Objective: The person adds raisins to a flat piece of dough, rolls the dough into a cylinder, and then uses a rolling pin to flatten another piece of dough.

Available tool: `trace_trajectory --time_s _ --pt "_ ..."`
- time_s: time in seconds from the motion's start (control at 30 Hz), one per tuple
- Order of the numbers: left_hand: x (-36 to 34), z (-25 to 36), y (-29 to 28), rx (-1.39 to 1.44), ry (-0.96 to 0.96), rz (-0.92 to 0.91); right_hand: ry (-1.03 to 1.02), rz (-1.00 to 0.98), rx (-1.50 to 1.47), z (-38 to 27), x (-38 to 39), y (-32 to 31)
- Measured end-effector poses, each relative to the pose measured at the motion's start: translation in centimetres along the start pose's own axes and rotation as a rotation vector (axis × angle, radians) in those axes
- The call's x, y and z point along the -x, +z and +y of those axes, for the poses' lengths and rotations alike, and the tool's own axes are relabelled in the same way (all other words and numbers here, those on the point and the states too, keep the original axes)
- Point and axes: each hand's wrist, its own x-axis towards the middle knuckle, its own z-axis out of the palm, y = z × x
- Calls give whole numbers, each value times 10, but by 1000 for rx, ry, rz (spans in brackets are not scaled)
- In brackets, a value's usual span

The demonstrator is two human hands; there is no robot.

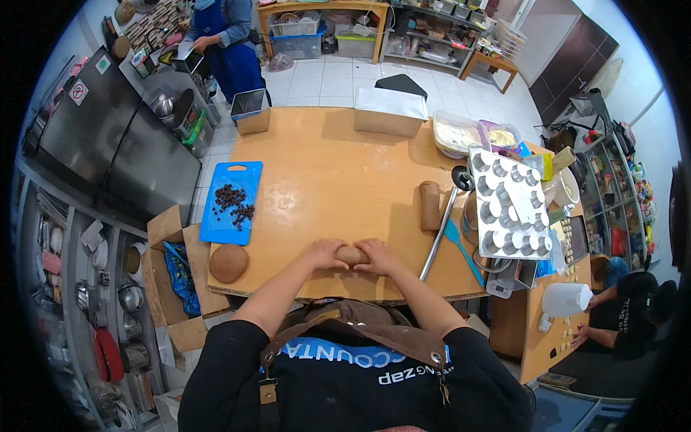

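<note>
A small piece of brown dough lies on the wooden table close to its near edge. My left hand is cupped round its left end, and my right hand round its right end. Both hands have their fingers closed against the dough. To the left, near the table edge, sits a round ball of brown dough. Beyond that ball lies a blue cutting board with dark raisin-like pieces scattered on it. A brown dough log rests to the right of my hands.
A metal ladle-like tool and a blue spatula lie at right, beside a muffin tin. Loaf pans stand at the far edge. An open cardboard box is at left. Two co-workers are nearby, one in a blue apron.
</note>
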Motion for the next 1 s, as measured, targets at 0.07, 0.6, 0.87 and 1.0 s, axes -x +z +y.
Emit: trace_trajectory --time_s 0.07,0.6,0.87,1.0 --pt "9 14 -9 -186 78 190 -48 341 62 4 7 3" --pt "-1 0 1 -79 -24 475 8 372 -142 18 3 12" --pt "15 -27 37 716 -475 581 304 599 -1021 49 11 95" --pt "7 -6 34 553 -469 669 415 595 -955 -7 -10 86"
